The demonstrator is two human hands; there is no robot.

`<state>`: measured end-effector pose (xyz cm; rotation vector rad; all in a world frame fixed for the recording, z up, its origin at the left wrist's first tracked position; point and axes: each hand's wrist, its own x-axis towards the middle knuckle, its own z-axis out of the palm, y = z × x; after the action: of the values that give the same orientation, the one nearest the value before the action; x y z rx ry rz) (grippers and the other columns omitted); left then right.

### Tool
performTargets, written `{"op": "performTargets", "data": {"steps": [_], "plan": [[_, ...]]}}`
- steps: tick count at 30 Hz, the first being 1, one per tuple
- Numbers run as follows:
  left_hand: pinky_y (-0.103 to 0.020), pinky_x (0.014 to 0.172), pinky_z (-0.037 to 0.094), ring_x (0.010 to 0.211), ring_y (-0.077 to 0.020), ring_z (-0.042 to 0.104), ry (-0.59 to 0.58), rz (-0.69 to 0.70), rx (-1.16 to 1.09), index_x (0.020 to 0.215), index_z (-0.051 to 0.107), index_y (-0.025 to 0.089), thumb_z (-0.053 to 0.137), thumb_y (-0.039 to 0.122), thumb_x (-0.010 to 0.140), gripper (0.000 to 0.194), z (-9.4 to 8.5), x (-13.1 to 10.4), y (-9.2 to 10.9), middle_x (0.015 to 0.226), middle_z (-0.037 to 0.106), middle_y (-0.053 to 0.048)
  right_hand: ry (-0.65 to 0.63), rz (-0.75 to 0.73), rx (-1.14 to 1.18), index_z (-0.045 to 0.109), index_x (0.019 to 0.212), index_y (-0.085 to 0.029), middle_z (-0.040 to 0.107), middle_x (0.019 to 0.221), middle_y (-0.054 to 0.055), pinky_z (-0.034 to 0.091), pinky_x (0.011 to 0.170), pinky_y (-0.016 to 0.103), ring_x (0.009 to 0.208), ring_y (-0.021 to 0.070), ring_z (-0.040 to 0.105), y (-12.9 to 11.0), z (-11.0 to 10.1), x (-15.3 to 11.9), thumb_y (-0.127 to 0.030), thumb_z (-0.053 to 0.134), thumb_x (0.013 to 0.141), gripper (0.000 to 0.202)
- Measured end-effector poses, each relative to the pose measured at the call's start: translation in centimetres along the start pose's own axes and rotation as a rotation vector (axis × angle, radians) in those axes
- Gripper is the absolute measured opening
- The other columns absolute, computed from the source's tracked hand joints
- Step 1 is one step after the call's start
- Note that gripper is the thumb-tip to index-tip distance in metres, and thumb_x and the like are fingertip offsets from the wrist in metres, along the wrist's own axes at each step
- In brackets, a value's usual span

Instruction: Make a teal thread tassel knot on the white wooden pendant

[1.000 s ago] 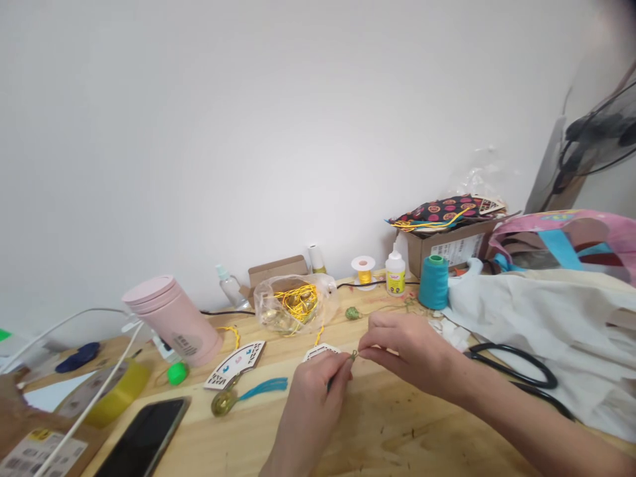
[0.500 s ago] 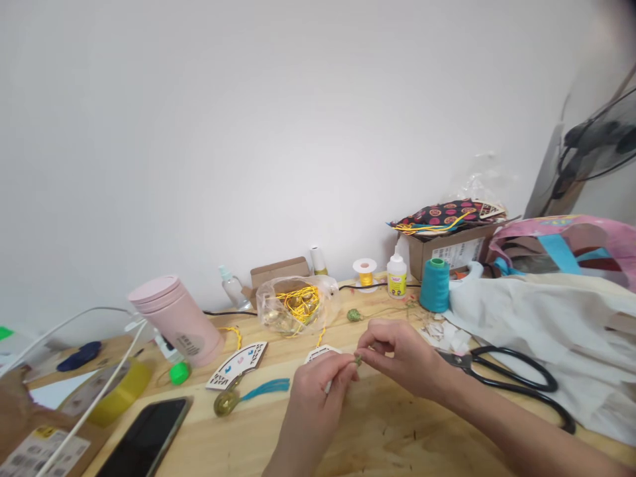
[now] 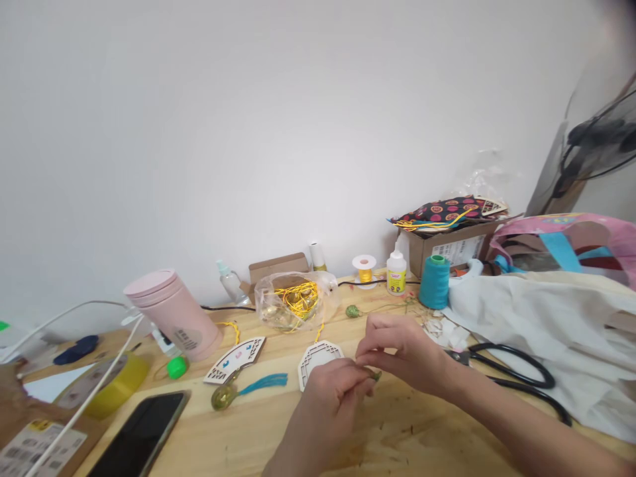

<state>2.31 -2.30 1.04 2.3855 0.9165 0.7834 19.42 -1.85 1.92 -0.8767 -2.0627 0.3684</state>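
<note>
My left hand [image 3: 335, 394] is closed in a pinch low over the table, with a small green piece [image 3: 376, 375] showing at its fingertips. It looks like green cord, but most of it is hidden. My right hand [image 3: 405, 348] meets the left one, thumb and forefinger pressed together; what lies between them is too small to make out. Just behind my left hand lies a pale wooden lattice pendant [image 3: 305, 364], partly covered, on a yellow cord. A ball of green cord [image 3: 352, 311] rests beyond my hands, its loose strand trailing right.
Black-handled scissors [image 3: 511, 364] and white cloth [image 3: 536, 331] lie right. Behind stand a teal thread cone [image 3: 434, 283], a glue bottle [image 3: 396, 273] and a bag of yellow cord [image 3: 298, 301]. Left are a fan-shaped pendant [image 3: 236, 361], blue tassel [image 3: 263, 382], phone [image 3: 142, 434] and pink cup [image 3: 173, 315].
Both hands stay together while the left moves slightly right and its fingers cover more of the green piece. More of the lattice pendant shows. The view has shifted slightly.
</note>
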Motion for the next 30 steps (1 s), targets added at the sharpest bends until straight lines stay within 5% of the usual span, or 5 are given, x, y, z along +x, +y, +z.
{"op": "performTargets", "data": {"steps": [6, 11, 16, 24, 30], "plan": [[-0.018, 0.056, 0.036, 0.058, -0.0092, 0.052, 0.049, -0.014, 0.012, 0.061, 0.057, 0.017, 0.044, 0.017, 0.081, 0.023, -0.2, 0.1, 0.0, 0.058, 0.058, 0.001, 0.035, 0.147, 0.052, 0.063, 0.068, -0.015, 0.043, 0.055, -0.004, 0.03, 0.049, 0.019, 0.052, 0.008, 0.041, -0.4, -0.2, 0.2, -0.022, 0.055, 0.078, 0.014], [-0.019, 0.057, 0.035, 0.057, -0.0096, 0.051, 0.103, -0.095, -0.021, 0.062, 0.058, 0.018, 0.045, 0.024, 0.081, 0.023, -0.6, 0.0, 0.0, 0.057, 0.057, 0.001, -0.125, 0.115, 0.055, 0.063, 0.09, -0.018, 0.034, 0.055, -0.006, 0.026, 0.047, 0.02, 0.05, 0.0077, 0.033, -0.8, -1.3, 0.3, -0.037, 0.061, 0.072, 0.026], [-0.019, 0.055, 0.034, 0.055, -0.0091, 0.049, 0.097, -0.159, -0.094, 0.058, 0.057, 0.018, 0.045, 0.027, 0.081, 0.028, -0.7, 0.0, 0.3, 0.054, 0.054, 0.002, -0.227, 0.076, 0.021, 0.066, 0.086, -0.02, 0.045, 0.059, -0.004, 0.029, 0.05, 0.019, 0.055, 0.0075, 0.041, -0.7, -1.8, 0.3, -0.024, 0.059, 0.076, 0.013], [-0.021, 0.053, 0.035, 0.053, -0.0097, 0.048, 0.085, -0.214, -0.166, 0.057, 0.06, 0.018, 0.047, 0.025, 0.079, 0.026, -0.6, 0.0, 0.2, 0.054, 0.056, 0.001, -0.163, 0.006, 0.029, 0.066, 0.08, -0.018, 0.049, 0.059, -0.003, 0.031, 0.048, 0.017, 0.053, 0.0071, 0.044, -0.5, -1.6, 0.1, -0.018, 0.058, 0.075, 0.01], [-0.02, 0.05, 0.039, 0.052, -0.0096, 0.049, 0.069, -0.338, -0.55, 0.062, 0.062, 0.015, 0.05, 0.03, 0.076, 0.023, -0.5, 0.3, 0.2, 0.056, 0.058, -0.001, -0.1, -0.053, 0.017, 0.066, 0.075, -0.016, 0.046, 0.054, -0.004, 0.029, 0.044, 0.017, 0.048, 0.0062, 0.04, -0.4, -1.1, 0.1, -0.019, 0.055, 0.078, 0.012]]}}
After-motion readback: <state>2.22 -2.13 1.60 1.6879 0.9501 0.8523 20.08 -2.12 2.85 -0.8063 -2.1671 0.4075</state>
